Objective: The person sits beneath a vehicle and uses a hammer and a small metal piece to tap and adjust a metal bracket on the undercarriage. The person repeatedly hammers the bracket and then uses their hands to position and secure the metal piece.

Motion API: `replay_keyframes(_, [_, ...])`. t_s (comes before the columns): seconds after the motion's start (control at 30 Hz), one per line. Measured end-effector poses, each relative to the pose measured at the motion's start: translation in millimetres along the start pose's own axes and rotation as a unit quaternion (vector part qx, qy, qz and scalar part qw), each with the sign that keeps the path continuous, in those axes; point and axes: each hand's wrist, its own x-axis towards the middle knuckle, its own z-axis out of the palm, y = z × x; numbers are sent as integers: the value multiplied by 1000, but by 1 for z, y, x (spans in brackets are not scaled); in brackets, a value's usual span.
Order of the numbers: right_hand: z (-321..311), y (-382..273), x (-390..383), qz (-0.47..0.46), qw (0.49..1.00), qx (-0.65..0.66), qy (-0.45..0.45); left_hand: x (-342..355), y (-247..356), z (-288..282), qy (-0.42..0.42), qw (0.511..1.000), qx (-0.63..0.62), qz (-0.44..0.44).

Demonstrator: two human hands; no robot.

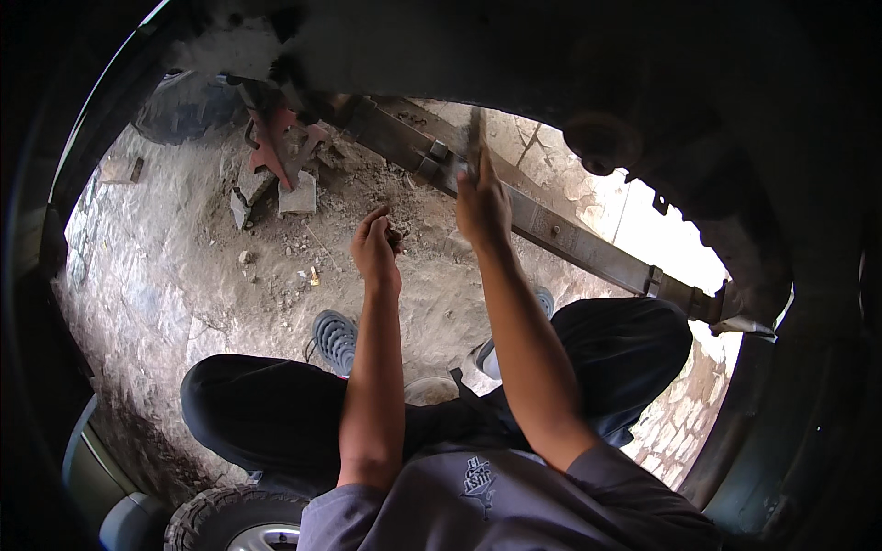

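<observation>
From my end I count two hands [375, 248], two shoes [333, 340] — then one tool [475, 142], one leaf spring [579, 242], one red stand [268, 151], one treaded tyre [204, 522].

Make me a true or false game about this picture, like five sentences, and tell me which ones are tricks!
1. The right hand is gripping a dark, narrow object. True.

2. The left hand lies flat on the long metal bar. False: its fingers are curled, and it is held apart from the bar.

3. A reddish metal piece stands beside a pale block. True.

4. The wheel shows at the top right of the picture. False: it shows at the bottom left.

5. The person's shirt is bright yellow. False: it is grey.
</observation>
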Motion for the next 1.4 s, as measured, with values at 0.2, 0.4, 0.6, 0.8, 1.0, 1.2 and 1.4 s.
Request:
replay_keyframes(0.2, [14, 12, -87, 15, 999, 31, 0, -1, -6, -7, -8, 1000, -6, -19])
replay_keyframes(0.4, [0, 4, 26, 46, 997, -12, -59, 2, -13, -5, -51, 991, -79, -97])
replay_keyframes(0.6, [21, 38, -96, 4, 991, 133, 24, 13, -39, -53, -46, 983, -59, -167])
replay_keyframes(0.8, [78, 119, -210, 113, 976, 91, -162, 40, -75, -94, 34, 977, -51, -203])
replay_keyframes(1.0, [72, 166, -205, 127, 981, -81, -119, 31, -58, -93, -71, 977, 112, -168])
replay_keyframes(1.2, [103, 153, -174, 48, 991, 123, 5, -7, -66, -50, -234, 946, 71, -212])
replay_keyframes(1.4, [94, 107, -151, 298, 823, 474, -99, -9, -41, -49, -323, 918, 201, -117])
